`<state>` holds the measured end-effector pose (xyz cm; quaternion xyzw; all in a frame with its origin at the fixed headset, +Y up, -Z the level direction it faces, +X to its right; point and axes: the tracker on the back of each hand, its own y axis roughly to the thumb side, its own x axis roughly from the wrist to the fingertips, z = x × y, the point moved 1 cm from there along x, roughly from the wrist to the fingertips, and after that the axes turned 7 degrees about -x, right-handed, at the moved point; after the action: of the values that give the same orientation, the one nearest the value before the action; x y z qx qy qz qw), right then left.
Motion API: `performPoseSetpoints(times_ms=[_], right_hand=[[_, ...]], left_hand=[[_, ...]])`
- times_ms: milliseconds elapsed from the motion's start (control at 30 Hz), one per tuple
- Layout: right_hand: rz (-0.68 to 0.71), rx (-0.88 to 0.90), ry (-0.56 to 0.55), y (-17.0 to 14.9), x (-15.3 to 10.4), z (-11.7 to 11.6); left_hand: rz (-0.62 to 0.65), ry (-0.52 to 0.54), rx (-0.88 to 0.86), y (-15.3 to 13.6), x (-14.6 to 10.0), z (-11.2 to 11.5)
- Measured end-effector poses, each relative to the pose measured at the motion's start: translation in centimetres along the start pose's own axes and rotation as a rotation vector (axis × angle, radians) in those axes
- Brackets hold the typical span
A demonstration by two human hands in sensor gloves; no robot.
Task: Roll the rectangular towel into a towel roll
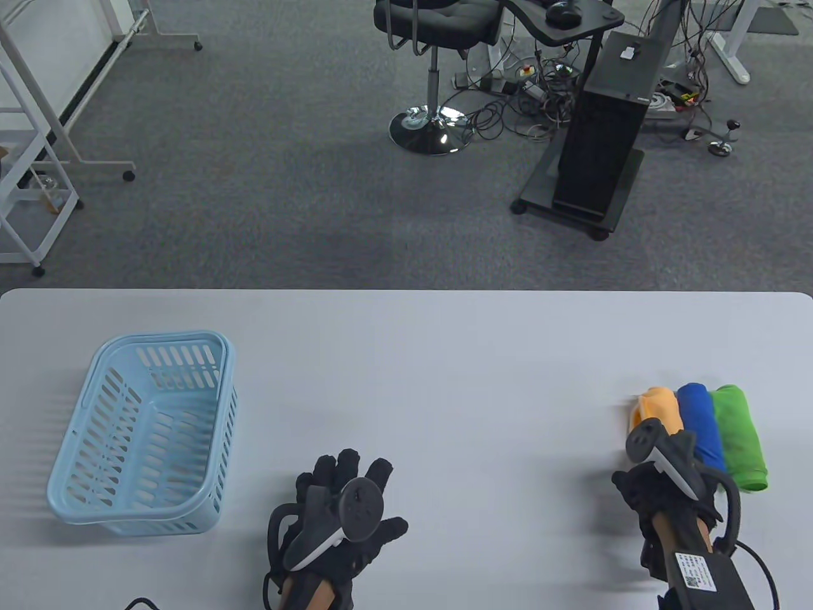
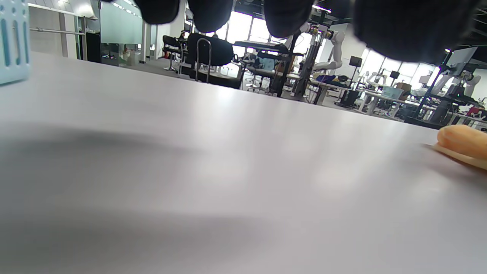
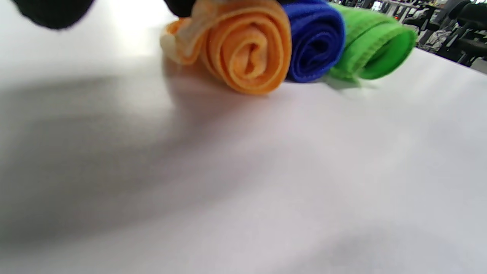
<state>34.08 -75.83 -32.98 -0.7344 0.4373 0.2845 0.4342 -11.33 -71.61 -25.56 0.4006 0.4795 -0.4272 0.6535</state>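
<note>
The orange towel roll (image 3: 247, 53) looks finished at the table's four o'clock beside blue (image 3: 315, 42) and green (image 3: 374, 47) rolls, right hand (image 1: 667, 489) on it with grip hidden, left hand (image 1: 346, 508) spread flat.

An orange terry towel roll (image 1: 657, 412) lies on the bench at the right, tightly coiled, its loose tail trailing left, touching a blue roll (image 1: 700, 422) beside a green one (image 1: 738, 435)

Left hand (image 1: 346, 508): mine, flat near the tabletop's front edge, fingers (image 2: 211, 13) straight and spread, holding nothing.
Right hand (image 1: 660, 483): near the front right corner, reaching forward; I cannot tell how its fingers lie.
</note>
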Motion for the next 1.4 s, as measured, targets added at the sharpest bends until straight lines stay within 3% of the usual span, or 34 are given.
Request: performPoseSetpoints(times_ms=[433,700,1033,1400], right_hand=[[-0.015,0.033,0.001,-0.9,-0.2,-0.3],[0.025,0.128,-0.017,-2.0,-1.2,1.2],[0.146,0.208,-0.135,-2.0,-5.4,4.8],[0.348,0.220,-0.281,2.6,-10.6,3.3]], left_hand=[[0.012,-0.019,-0.016,0.0,0.1,0.1],[0.004,-0.040,0.005,0.0,0.2,0.3],[-0.007,-0.021,0.003,-0.1,-0.1,0.0],[-0.011,-0.019,-0.005,-0.3,-0.1,0.3]])
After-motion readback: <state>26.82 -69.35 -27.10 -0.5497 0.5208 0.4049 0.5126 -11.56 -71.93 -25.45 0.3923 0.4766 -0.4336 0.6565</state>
